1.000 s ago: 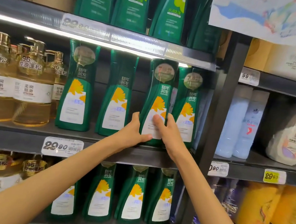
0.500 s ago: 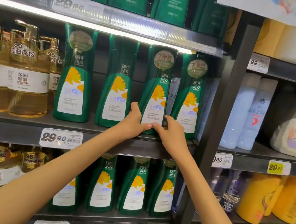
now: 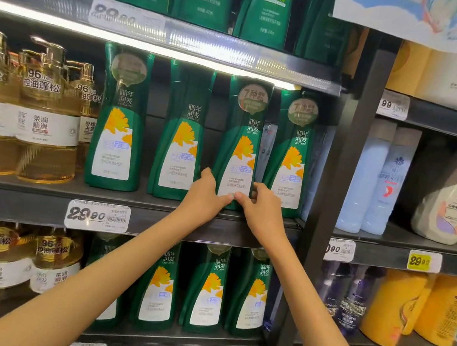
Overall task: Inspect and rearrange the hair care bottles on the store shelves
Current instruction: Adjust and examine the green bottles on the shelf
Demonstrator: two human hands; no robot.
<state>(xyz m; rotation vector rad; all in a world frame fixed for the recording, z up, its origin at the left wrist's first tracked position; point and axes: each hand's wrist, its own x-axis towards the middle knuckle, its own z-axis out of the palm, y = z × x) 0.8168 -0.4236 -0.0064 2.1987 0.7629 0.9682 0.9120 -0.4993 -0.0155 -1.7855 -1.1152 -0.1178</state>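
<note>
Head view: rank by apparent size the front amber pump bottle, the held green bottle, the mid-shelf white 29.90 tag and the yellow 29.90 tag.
1. amber pump bottle: tallest and widest
2. green bottle: somewhat slimmer and shorter
3. white 29.90 tag
4. yellow 29.90 tag: clearly narrower than the white one

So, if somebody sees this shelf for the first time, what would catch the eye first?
First, the left hand and the right hand, which grip the base of one green bottle, third in the row on the middle shelf. Next, the golden pump bottles at the left of that shelf, and the white price tag on its front edge.
</note>
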